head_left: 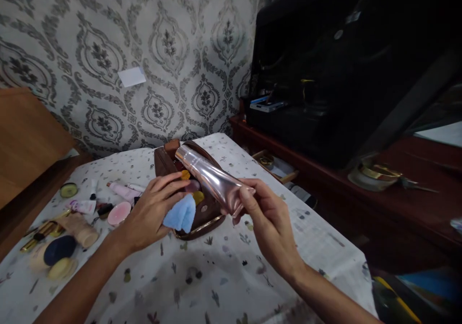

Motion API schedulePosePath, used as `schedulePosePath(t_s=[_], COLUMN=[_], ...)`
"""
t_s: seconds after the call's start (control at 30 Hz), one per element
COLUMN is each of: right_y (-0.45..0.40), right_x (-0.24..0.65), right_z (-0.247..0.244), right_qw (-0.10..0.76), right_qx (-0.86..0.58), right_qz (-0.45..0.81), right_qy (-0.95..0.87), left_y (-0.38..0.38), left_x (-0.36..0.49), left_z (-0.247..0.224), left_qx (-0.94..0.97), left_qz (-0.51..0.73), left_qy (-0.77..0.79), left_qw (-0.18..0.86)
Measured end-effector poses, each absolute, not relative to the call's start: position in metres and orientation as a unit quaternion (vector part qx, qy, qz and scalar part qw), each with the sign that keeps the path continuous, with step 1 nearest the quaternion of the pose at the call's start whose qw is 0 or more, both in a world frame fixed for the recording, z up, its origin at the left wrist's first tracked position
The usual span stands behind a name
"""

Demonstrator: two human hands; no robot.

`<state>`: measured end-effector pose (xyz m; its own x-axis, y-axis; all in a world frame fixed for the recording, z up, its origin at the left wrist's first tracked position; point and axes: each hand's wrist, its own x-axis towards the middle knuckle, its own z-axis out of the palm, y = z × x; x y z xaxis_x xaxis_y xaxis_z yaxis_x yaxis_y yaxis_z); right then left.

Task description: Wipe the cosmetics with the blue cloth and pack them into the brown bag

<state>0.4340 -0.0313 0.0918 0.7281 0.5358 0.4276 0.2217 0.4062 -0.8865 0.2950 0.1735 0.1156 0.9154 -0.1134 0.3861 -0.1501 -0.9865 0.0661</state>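
Observation:
A shiny pink squeeze tube (212,172) is pinched at its flat crimped end by my right hand (269,218). Its capped end points up and left, over an unzipped brown bag (212,222). My left hand (153,206) holds a folded light-blue cloth (182,213) under its palm, with the fingers reaching toward the tube. Beneath those fingers, orange and yellow items (198,198) show in the bag's opening; what they are is partly hidden. The bag lies on a white patterned tablecloth (202,285).
Left of my hands lie several cosmetics, including a pink round compact (119,213), a beige tube (81,230) and a dark-blue round item (59,251). At right, a large black screen (335,73) stands on a dark red cabinet with an open drawer (276,166). A tape roll (375,174) lies there.

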Motion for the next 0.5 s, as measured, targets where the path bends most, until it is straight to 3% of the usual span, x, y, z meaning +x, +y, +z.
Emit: schedulePosePath(t_s=[0.1, 0.2, 0.37, 0.5], right_y=[-0.031, -0.028, -0.011, 0.018], right_x=[0.450, 0.466, 0.485, 0.491], right_z=[0.097, 0.106, 0.130, 0.152], right_qw=[0.736, 0.687, 0.581, 0.468], right_qx=[-0.555, -0.599, -0.660, -0.692], right_qz=[0.082, 0.025, -0.051, -0.041], right_qy=[-0.378, -0.411, -0.473, -0.548], left_y=[0.182, 0.183, 0.177, 0.174], left_x=[0.291, 0.283, 0.281, 0.288], left_z=[0.113, 0.102, 0.082, 0.079], left_qx=[0.977, 0.959, 0.926, 0.913], left_qz=[0.181, 0.250, 0.352, 0.384], left_qy=[-0.103, -0.089, -0.059, -0.057], left_qw=[-0.055, -0.101, -0.121, -0.123])
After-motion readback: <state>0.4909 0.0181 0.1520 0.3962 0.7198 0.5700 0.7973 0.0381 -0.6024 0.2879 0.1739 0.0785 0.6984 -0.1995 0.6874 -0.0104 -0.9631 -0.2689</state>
